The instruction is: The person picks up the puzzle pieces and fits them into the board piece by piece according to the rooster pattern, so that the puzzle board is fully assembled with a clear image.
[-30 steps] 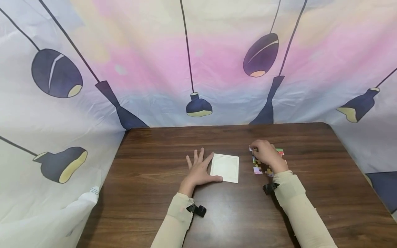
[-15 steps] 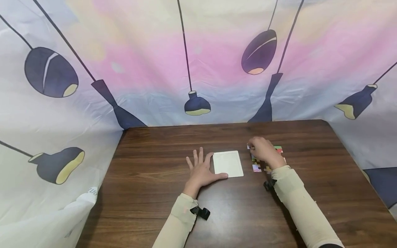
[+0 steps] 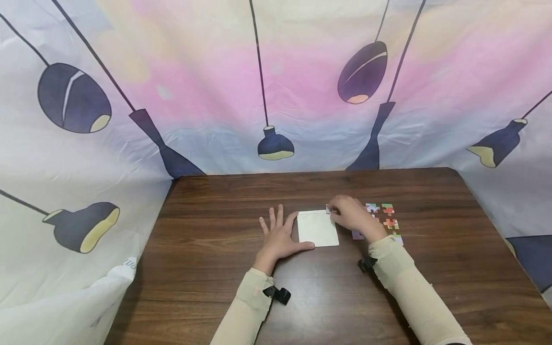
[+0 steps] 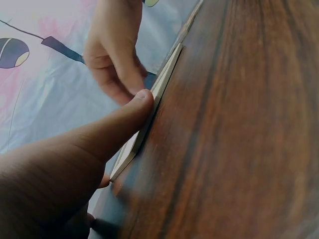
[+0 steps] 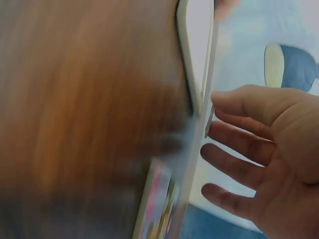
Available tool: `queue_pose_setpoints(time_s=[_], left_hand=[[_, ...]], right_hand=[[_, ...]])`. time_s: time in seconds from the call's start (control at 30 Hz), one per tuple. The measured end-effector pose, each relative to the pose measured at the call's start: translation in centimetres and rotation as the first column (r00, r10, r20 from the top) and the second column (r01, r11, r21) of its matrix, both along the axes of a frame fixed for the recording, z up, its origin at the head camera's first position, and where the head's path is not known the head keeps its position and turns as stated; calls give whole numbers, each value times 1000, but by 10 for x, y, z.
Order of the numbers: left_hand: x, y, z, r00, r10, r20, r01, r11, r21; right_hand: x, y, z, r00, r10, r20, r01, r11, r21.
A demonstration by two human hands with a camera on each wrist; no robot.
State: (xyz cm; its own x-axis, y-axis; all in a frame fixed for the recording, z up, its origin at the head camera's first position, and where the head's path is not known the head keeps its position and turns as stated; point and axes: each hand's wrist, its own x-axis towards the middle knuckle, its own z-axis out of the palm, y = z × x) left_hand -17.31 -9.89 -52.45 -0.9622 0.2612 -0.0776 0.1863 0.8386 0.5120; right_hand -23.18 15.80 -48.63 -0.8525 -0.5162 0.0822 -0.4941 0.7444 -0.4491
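Note:
A square white tray [image 3: 317,229] with a low raised rim lies flat on the table. My left hand [image 3: 278,242] is at its left side with fingers spread; the thumb touches the front edge and the index finger reaches the back left corner. Over the tray's back right corner, my right hand [image 3: 353,214] pinches a jigsaw piece [image 3: 328,209] between thumb and fingers. That piece shows edge-on in the right wrist view, just off the tray's corner. To the right, several loose jigsaw pieces [image 3: 391,224] lie on the table, partly hidden by the right hand and wrist.
The dark wooden table [image 3: 207,258] stretches around the tray and pieces. Behind it hangs a cloth backdrop [image 3: 224,86] printed with lamps, which also runs down the left and right sides. A small black device is strapped at each wrist.
My right hand has moved left from the loose pieces to the tray, carrying one piece. The tray shifted slightly right and straightened between the earlier frames, the left hand moving with it.

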Motion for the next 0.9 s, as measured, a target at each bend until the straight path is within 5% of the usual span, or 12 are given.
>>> queue_pose_setpoints(time_s=[0.4, 0.9], left_hand=[[1, 0, 3, 1000, 2, -2, -2, 1000, 1], [0, -1, -1, 1000, 10, 25, -9, 1000, -28]], right_hand=[[8, -42, -2, 987, 162, -17, -162, 987, -23], [14, -57, 0, 984, 167, -65, -160, 982, 102]])
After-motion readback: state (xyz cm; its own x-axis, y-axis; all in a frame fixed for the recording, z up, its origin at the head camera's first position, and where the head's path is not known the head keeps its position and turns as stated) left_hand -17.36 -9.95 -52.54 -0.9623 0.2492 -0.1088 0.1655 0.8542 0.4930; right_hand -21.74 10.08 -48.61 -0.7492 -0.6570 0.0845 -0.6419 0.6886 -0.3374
